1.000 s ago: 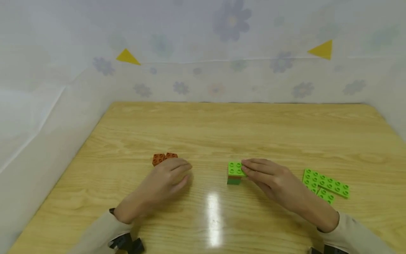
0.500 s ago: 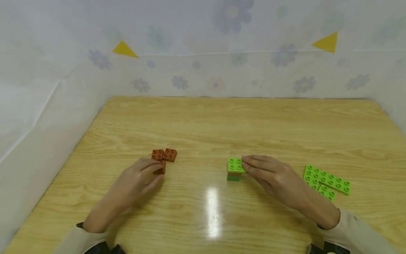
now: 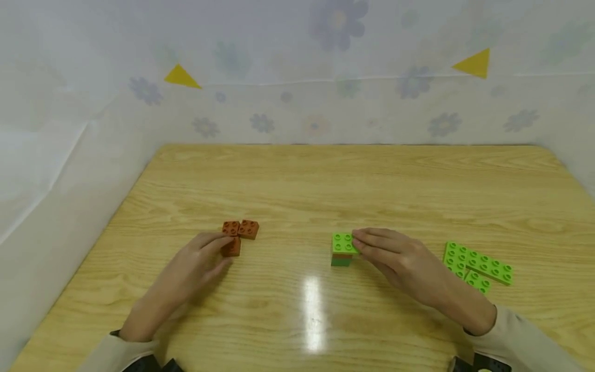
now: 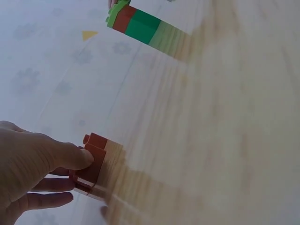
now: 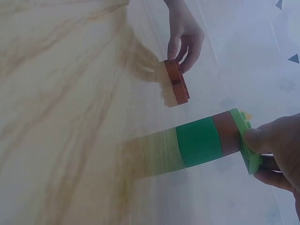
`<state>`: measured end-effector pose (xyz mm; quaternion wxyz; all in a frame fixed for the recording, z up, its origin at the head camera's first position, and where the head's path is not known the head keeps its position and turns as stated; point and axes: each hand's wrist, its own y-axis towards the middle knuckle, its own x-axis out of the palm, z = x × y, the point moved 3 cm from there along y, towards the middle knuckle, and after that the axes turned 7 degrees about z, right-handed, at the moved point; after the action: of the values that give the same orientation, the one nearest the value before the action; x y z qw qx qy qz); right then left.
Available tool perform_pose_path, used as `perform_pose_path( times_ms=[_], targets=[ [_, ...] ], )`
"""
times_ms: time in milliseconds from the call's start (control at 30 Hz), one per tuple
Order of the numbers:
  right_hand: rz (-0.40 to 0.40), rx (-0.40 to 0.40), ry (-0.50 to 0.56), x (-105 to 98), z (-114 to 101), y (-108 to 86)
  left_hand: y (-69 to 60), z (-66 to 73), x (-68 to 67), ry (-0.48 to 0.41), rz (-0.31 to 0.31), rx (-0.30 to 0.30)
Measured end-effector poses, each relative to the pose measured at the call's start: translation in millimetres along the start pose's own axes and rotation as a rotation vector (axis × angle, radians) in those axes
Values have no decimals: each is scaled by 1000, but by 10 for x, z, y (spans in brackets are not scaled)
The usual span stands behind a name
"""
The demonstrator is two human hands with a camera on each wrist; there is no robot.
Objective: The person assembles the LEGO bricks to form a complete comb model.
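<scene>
My left hand point(image 3: 188, 266) pinches a small brown toy building brick point(image 3: 231, 249) between thumb and fingers, at the left of the table. That brick sits right in front of two more brown bricks point(image 3: 249, 229), all low on the wood. In the left wrist view the thumb lies across the brick point(image 4: 92, 165). My right hand point(image 3: 404, 263) pinches the overhanging right end of a light green plate point(image 3: 343, 242). This plate tops an upright stack of a brown brick point(image 5: 226, 133) over a dark green brick point(image 5: 199, 142). Fingers hide part of the plate.
Light green studded plates point(image 3: 489, 267) lie flat to the right, partly behind my right wrist. The wooden table point(image 3: 297, 191) ends at a white flowered sheet point(image 3: 288, 108) with yellow triangles point(image 3: 182, 77).
My left hand has moved left and toward me, uncovering the brown bricks, and now holds the front one, which has shifted slightly left. My right hand stays on the stack's top plate.
</scene>
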<state>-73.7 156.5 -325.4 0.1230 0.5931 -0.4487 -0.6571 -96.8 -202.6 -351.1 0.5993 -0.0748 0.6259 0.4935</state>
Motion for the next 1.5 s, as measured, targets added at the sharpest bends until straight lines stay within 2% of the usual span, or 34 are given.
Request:
perform_pose_path(
  times_ms=[167, 300, 400, 567, 667, 800, 1067, 1167, 1333, 1500],
  targets=[
    [-8, -1, -8, 3, 0, -5, 7, 4, 36, -6, -31, -32],
    [-14, 5, -7, 3, -1, -9, 14, -3, 59, -19, -56, -29],
    [-18, 13, -5, 0, -2, -8, 31, 3, 57, -43, -56, 10],
    [-17, 20, -4, -8, -3, -2, 120, 57, 34, -92, -11, 128],
    [-13, 23, -2, -12, -1, 0, 213, 124, 12, -100, 11, 178],
    [-8, 30, 6, -10, 2, -5, 365, 245, 4, -125, 8, 225],
    [-7, 24, 13, 3, 7, -12, 604, 502, 69, -202, 39, 346],
    [-12, 20, 14, 5, 5, -6, 684, 588, 101, -216, 50, 368],
    [-21, 23, 7, -8, -4, 1, 814, 731, 142, -231, 29, 389],
    [-25, 25, 1, -11, -15, 1, 921, 832, 183, -254, 27, 378]
  ],
)
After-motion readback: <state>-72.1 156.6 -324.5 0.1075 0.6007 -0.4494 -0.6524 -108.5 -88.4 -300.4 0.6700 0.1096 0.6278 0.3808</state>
